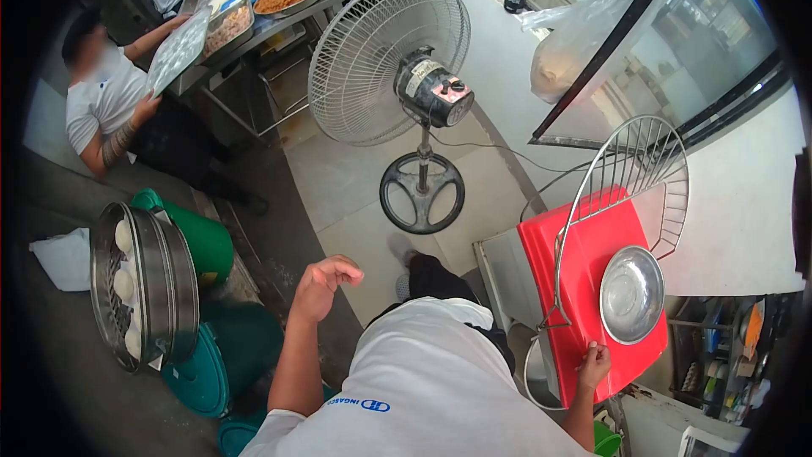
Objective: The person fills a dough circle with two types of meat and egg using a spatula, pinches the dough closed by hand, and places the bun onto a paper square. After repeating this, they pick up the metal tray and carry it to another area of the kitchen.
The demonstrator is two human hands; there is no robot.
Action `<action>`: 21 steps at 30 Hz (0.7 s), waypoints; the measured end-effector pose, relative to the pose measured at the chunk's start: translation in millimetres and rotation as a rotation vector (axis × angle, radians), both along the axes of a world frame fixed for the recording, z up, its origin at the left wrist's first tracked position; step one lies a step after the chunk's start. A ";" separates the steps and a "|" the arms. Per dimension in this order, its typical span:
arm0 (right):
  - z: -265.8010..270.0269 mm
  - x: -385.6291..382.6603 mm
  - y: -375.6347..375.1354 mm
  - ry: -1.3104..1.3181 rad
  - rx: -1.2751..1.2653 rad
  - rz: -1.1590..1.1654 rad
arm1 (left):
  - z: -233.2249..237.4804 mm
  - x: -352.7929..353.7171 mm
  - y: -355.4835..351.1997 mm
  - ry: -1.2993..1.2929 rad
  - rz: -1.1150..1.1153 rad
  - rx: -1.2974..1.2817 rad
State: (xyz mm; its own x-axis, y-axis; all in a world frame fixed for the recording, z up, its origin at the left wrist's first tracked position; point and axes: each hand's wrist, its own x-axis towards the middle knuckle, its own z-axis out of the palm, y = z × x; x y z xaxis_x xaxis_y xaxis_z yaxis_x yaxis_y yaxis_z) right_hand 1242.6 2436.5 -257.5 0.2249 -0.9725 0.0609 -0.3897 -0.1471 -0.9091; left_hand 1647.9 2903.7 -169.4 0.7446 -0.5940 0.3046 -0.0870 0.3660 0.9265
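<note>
My left hand [328, 286] is raised in front of my body with its fingers curled inward, and nothing plainly shows in it. On the right, my right hand [595, 364] rests at the near edge of a red lid or board [550, 267], its fingers bent together; whatever they may hold is too small to make out. A round metal bowl [632, 294] lies on the red surface just beyond that hand. A curved wire rack [584, 190] stands over the far and left part of the same surface.
A large fan [423, 89] stands ahead on the tiled floor [347, 203]. Steamer trays [178, 288] with white buns and green bins [220, 245] are at the left. Co-workers stand by a metal table [203, 76] holding food trays. A plastic bag [567, 59] hangs upper right.
</note>
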 end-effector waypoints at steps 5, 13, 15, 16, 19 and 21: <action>-13.9 -4.2 0.8 0.047 -0.175 0.006 | -1.1 38.2 -21.5 -0.002 -0.079 -0.042; -7.4 0.3 12.5 0.102 -0.281 -0.035 | -4.4 85.5 -49.6 -0.085 -0.187 0.163; -11.6 0.4 7.6 0.124 -0.374 -0.021 | -5.9 88.3 -41.3 -0.151 -0.151 0.281; -9.4 1.2 8.8 0.131 -0.371 -0.032 | -11.3 88.8 -35.4 -0.149 -0.139 0.278; -8.6 6.4 4.8 0.140 -0.364 -0.033 | -38.4 85.8 -9.4 -0.084 -0.097 0.226; -10.3 1.0 6.3 0.142 -0.364 -0.036 | -55.9 78.2 7.8 0.019 -0.029 0.252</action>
